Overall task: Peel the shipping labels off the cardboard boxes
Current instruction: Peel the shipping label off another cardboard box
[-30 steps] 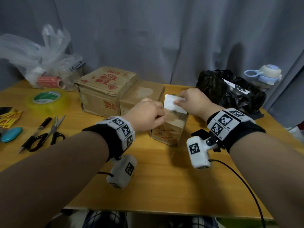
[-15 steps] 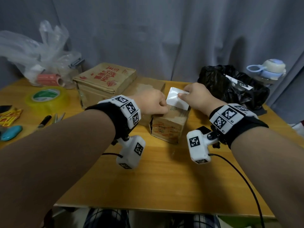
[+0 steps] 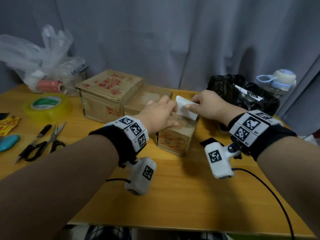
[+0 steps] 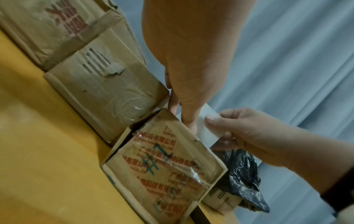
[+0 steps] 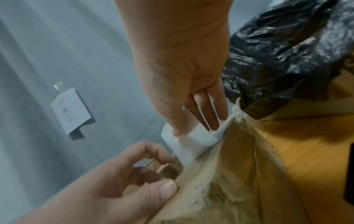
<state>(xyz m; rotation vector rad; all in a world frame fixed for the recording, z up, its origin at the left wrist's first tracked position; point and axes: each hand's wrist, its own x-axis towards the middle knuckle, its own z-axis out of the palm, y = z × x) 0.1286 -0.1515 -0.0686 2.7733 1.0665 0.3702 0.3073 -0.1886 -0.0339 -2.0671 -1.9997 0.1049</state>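
A small cardboard box [image 3: 174, 141] with red print stands mid-table. A white shipping label [image 3: 186, 109] is lifted off its top, still stuck along the box's right top edge. My right hand [image 3: 190, 103] pinches the label's free end between thumb and fingers; the right wrist view shows the label [image 5: 189, 144] bent upward from the box [image 5: 229, 181]. My left hand [image 3: 173, 115] grips the box top, thumb on the near edge, fingers by the label's base. In the left wrist view its fingers [image 4: 189, 122] press down beside the label [image 4: 209, 125]. Two more boxes, a large one [image 3: 109, 94] and a flatter one [image 3: 147, 99], stand behind on the left.
A black plastic bag [image 3: 242, 94] lies right of the box, with a blue bottle [image 3: 280, 80] behind it. Scissors [image 3: 55, 141], a pen [image 3: 32, 142], a yellow tape roll [image 3: 47, 106] and a clear plastic bag [image 3: 34, 61] occupy the left. A grey curtain hangs behind.
My right hand has pulled the label further up and to the right off the box top. My left hand has moved forward to sit over the box top.
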